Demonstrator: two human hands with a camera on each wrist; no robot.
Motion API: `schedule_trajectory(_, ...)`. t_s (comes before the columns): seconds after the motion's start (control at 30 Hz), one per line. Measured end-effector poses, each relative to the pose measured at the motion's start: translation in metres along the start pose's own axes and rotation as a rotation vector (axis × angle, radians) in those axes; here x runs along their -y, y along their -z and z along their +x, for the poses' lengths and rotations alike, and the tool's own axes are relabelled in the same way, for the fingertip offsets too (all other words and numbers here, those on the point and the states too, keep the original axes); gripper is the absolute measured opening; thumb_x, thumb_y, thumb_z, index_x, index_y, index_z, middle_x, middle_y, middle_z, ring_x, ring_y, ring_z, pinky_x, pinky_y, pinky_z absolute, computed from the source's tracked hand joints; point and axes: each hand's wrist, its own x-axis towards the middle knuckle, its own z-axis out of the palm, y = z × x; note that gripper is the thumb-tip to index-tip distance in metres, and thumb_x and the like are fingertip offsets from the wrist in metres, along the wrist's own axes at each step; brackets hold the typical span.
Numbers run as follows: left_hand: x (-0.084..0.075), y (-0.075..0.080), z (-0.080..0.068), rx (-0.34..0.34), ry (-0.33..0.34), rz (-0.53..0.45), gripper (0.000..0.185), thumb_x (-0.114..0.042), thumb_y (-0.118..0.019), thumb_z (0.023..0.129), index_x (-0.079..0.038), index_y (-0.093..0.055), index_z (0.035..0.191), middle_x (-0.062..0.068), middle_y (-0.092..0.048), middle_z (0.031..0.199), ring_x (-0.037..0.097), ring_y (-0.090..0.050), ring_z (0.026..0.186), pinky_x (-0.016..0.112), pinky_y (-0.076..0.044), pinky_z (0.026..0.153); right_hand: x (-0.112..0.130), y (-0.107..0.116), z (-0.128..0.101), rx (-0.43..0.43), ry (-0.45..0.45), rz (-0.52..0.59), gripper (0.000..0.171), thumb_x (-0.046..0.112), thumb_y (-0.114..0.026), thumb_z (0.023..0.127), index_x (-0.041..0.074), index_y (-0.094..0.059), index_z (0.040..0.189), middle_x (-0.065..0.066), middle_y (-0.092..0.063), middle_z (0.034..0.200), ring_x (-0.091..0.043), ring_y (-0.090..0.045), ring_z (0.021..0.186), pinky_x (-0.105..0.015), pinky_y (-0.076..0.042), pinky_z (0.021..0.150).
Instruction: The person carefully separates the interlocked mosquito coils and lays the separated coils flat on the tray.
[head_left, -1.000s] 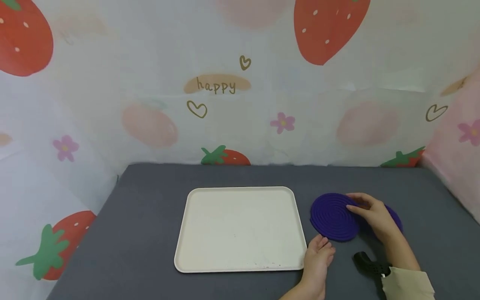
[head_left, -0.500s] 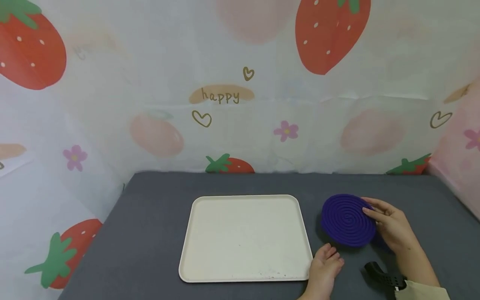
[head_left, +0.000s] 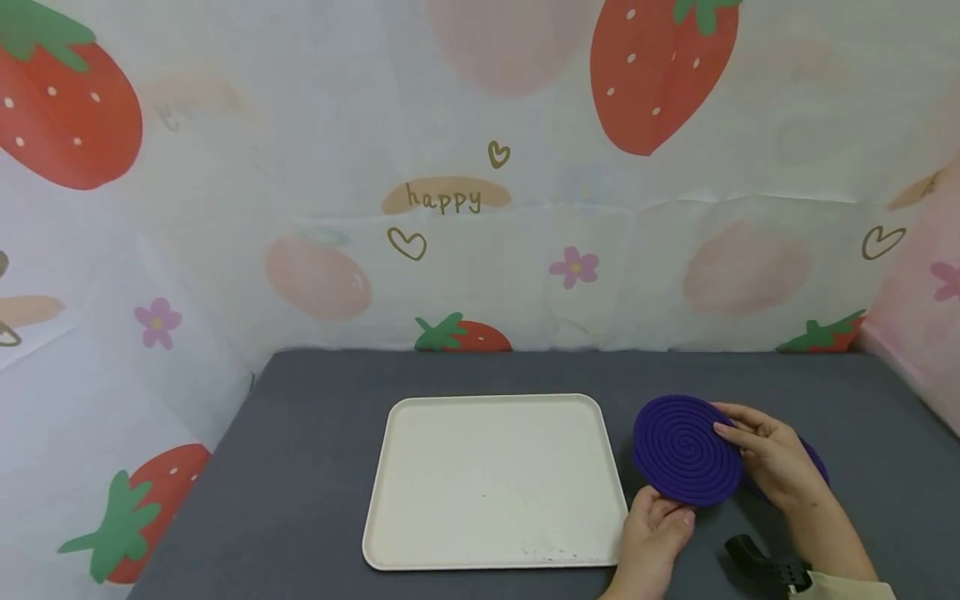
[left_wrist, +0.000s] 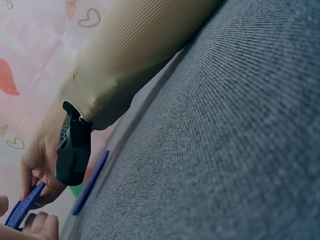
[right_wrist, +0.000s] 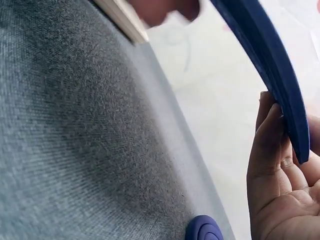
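My right hand (head_left: 780, 458) pinches the right edge of a round purple trivet (head_left: 686, 450) with a spiral ridge pattern, held tilted above the table. In the right wrist view, the trivet (right_wrist: 270, 65) appears nearly edge-on between thumb and fingers. At its lower edge is my left hand (head_left: 652, 537), fingers extended, close to or touching the rim. In the left wrist view, the left fingers (left_wrist: 42, 225) and thumb lie on either side of the trivet (left_wrist: 22, 210), without a plain grip. A second purple trivet (head_left: 816, 460) lies on the table, partly hidden behind my right hand.
A cream rectangular tray (head_left: 495, 483) lies on the dark grey table (head_left: 322, 467), just left of my left hand. A black wrist device (head_left: 757, 562) sticks out by the right sleeve. Behind the table hangs a strawberry-patterned cloth (head_left: 630, 217).
The right hand has lifted and tilted the trivet, uncovering more of its spiral face. Lately the trivet has come down toward the left hand, closing the gap between them. The head view has shifted slightly.
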Motion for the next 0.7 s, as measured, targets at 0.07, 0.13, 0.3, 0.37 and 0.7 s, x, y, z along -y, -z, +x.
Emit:
schedule_trajectory(0.07, 0.001, -0.001, 0.001, -0.025, 0.001, -0.032, 0.031, 0.006, -0.051, 0.088, 0.008, -0.045, 0.119, 0.015, -0.060, 0.114, 0.025, -0.056, 0.108, 0.030, -0.048, 0.091, -0.001, -0.001, 0.000, 0.008, 0.003, 0.009, 0.037, -0.007, -0.045, 0.095, 0.018, -0.069, 0.110, 0.005, -0.068, 0.104, -0.009, -0.064, 0.090, -0.022, -0.054, 0.071)
schedule_trajectory(0.13, 0.001, -0.002, 0.002, -0.051, -0.002, -0.053, 0.028, 0.007, -0.051, 0.089, 0.008, -0.046, 0.117, 0.016, -0.061, 0.112, 0.026, -0.057, 0.107, 0.036, -0.048, 0.092, -0.002, -0.001, 0.000, 0.022, 0.009, 0.013, 0.038, -0.008, -0.045, 0.096, 0.018, -0.068, 0.110, 0.004, -0.067, 0.105, -0.010, -0.064, 0.090, -0.022, -0.054, 0.072)
schedule_trajectory(0.3, 0.001, -0.002, 0.003, -0.111, -0.047, -0.061, 0.029, 0.008, -0.051, 0.090, 0.011, -0.046, 0.119, 0.020, -0.061, 0.111, 0.027, -0.060, 0.101, 0.044, -0.049, 0.090, -0.002, -0.007, 0.002, 0.062, 0.028, 0.016, 0.037, -0.008, -0.044, 0.096, 0.017, -0.066, 0.113, 0.003, -0.066, 0.107, -0.011, -0.063, 0.093, -0.023, -0.054, 0.075)
schedule_trajectory(0.37, 0.000, -0.002, 0.003, -0.129, -0.075, -0.063, 0.031, 0.008, -0.051, 0.090, 0.011, -0.046, 0.120, 0.021, -0.061, 0.111, 0.026, -0.060, 0.100, 0.044, -0.050, 0.088, -0.002, -0.011, 0.002, 0.069, 0.033, 0.017, 0.037, -0.008, -0.044, 0.096, 0.016, -0.066, 0.113, 0.003, -0.066, 0.107, -0.011, -0.064, 0.093, -0.023, -0.054, 0.075)
schedule_trajectory(0.7, -0.015, 0.004, 0.004, -0.172, -0.127, -0.012, 0.030, 0.002, -0.052, 0.092, 0.011, -0.048, 0.120, 0.020, -0.062, 0.106, 0.026, -0.062, 0.096, 0.034, -0.053, 0.083, 0.001, -0.025, 0.005, 0.096, 0.073, 0.061, 0.037, -0.010, -0.042, 0.095, 0.013, -0.066, 0.112, 0.001, -0.067, 0.105, -0.011, -0.064, 0.092, -0.022, -0.054, 0.075)
